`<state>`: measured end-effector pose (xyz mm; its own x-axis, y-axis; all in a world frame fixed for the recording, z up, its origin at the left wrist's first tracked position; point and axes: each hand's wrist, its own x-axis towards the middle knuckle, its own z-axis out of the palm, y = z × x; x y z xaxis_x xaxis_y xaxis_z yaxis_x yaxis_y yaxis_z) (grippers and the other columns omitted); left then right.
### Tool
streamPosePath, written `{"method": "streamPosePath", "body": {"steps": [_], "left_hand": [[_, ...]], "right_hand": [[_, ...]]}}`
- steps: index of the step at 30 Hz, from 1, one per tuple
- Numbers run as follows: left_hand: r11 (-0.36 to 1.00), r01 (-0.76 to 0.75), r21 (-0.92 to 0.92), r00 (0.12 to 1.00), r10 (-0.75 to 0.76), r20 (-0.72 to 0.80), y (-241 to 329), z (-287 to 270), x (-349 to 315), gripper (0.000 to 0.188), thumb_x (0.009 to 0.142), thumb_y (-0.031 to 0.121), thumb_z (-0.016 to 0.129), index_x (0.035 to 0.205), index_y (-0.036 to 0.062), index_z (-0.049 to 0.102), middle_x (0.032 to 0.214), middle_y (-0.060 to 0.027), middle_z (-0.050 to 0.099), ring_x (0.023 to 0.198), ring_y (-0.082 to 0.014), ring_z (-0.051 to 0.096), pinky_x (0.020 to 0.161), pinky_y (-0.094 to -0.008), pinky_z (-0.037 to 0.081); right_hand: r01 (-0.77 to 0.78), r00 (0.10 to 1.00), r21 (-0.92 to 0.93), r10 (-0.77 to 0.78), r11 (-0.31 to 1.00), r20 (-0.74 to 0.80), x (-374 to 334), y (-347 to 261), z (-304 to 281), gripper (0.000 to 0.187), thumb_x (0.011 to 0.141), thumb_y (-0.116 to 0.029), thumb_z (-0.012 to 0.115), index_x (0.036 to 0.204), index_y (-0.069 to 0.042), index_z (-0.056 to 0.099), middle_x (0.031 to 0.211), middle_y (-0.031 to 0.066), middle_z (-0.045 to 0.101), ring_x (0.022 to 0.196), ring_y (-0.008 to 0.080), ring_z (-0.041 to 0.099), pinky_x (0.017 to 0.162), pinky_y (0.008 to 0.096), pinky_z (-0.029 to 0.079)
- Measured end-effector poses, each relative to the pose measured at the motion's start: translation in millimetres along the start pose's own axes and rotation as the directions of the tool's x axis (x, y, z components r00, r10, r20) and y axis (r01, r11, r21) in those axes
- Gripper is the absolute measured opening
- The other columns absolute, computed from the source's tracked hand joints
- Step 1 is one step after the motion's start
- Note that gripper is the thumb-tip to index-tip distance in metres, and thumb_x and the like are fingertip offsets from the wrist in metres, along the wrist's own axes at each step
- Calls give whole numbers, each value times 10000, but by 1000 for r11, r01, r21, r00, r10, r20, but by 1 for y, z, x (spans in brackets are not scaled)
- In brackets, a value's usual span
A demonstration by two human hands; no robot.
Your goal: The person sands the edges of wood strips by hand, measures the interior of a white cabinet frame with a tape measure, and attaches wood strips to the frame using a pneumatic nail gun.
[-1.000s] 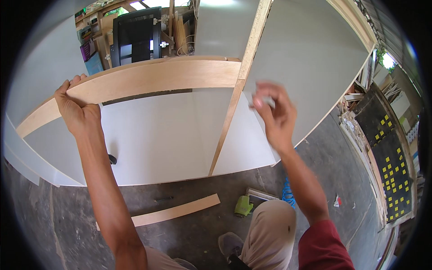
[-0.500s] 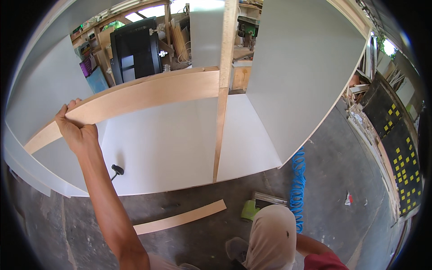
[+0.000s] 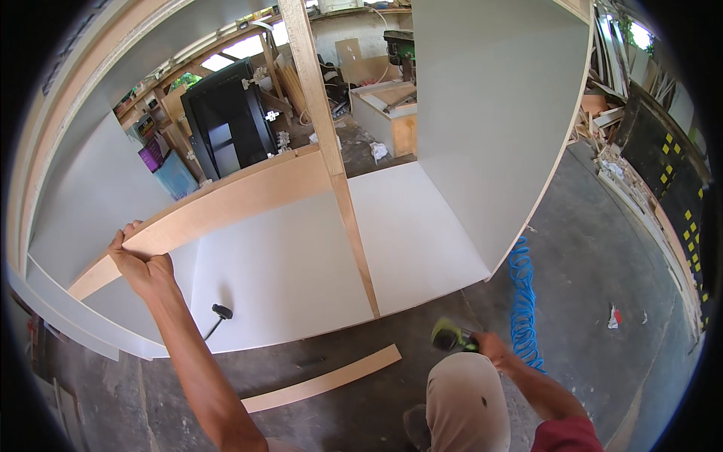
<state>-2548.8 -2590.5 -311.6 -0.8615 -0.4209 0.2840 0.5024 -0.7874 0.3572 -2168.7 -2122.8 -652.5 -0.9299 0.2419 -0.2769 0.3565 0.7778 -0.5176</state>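
Note:
My left hand [image 3: 143, 264] is closed around a flat wooden rail [image 3: 248, 190] near its left end. The rail spans the grey-and-white cabinet frame and meets a wooden upright [image 3: 320, 98] on its right. Above my raised knee, my right hand [image 3: 493, 349] grips a green nail gun [image 3: 449, 337], which is smeared by motion. A black-headed tool [image 3: 221, 310] with a thin handle rests on the cabinet's white inner panel [image 3: 282, 264].
A loose wooden strip [image 3: 331, 379] lies on the concrete floor before the cabinet. Blue coiled air hose [image 3: 523, 309] hangs right of my knee. Scrap wood [image 3: 602, 113] and a dark board with yellow squares [image 3: 670, 151] stand at the right. A black panel [image 3: 230, 117] leans behind the cabinet.
My right hand has come up from beside my knee and taken the nail gun off the floor. The view has shifted; my left hand keeps its hold on the rail.

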Motion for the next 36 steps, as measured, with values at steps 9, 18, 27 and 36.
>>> {"method": "streamPosePath", "body": {"steps": [9,18,27,36], "left_hand": [[1000,17,-24,998,-15,54,2,-9,5,64,925,55,557,919,15,508,850,-88,555,824,-246,584,815,-392,592],[999,26,-24,998,-24,60,2,-6,4,68,926,67,553,906,21,508,836,-86,553,809,-248,577,802,-382,586],[999,31,-29,994,-28,104,3,-12,8,86,909,56,582,912,30,501,821,-90,555,795,-243,577,788,-376,588],[999,25,-32,995,-22,95,0,-9,2,93,906,51,582,897,34,491,824,-78,542,778,-222,551,761,-355,566]], "right_hand": [[216,975,838,-58,502,-216,7,-90,-140,326,832,-62,664,1135,42,605,719,100,629,561,198,617,562,362,524],[252,858,956,-423,-148,-292,16,-169,-214,578,868,-166,615,1377,71,481,627,49,494,473,116,446,457,288,437],[205,835,939,-451,-275,-315,9,-210,-228,621,938,-224,536,1420,131,369,660,35,515,485,98,460,442,267,457],[-115,872,830,-456,-546,-180,-24,-236,-250,495,971,-224,509,1345,100,499,701,33,537,549,105,468,517,277,456]]}}
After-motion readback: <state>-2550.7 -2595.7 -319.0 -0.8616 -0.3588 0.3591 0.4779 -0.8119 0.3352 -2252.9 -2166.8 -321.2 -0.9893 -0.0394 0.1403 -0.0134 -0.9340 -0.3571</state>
